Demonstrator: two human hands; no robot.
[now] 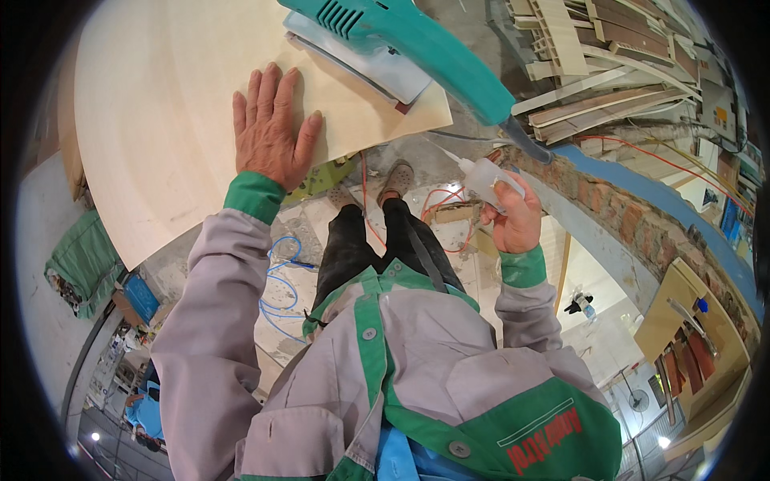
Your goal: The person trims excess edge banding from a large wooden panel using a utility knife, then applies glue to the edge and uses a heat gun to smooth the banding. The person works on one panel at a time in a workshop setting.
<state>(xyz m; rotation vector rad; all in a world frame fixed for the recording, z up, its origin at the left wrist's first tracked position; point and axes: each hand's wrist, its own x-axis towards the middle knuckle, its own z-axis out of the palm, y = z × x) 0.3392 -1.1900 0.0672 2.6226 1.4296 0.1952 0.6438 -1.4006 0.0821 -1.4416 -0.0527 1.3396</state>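
Observation:
My left hand [271,132] lies flat on a pale wooden board [168,120], its fingers stretched out and the thumb apart. In my right hand [516,216] is a small translucent squeeze bottle [486,181], held off the board's near right corner with its thin nozzle pointing up and left. My fingers wrap around the bottle's body. A teal power sander [425,48] rests on the board's right part, beyond and to the right of my left hand. Its dark cord [525,140] runs off the handle end.
Wooden strips and offcuts [609,64] are piled at the far right, behind a broken brick ledge [609,196]. A blue coiled hose [281,280] and an orange cord [451,200] lie on the floor near my feet. At right, a wooden panel [666,321] holds hand tools.

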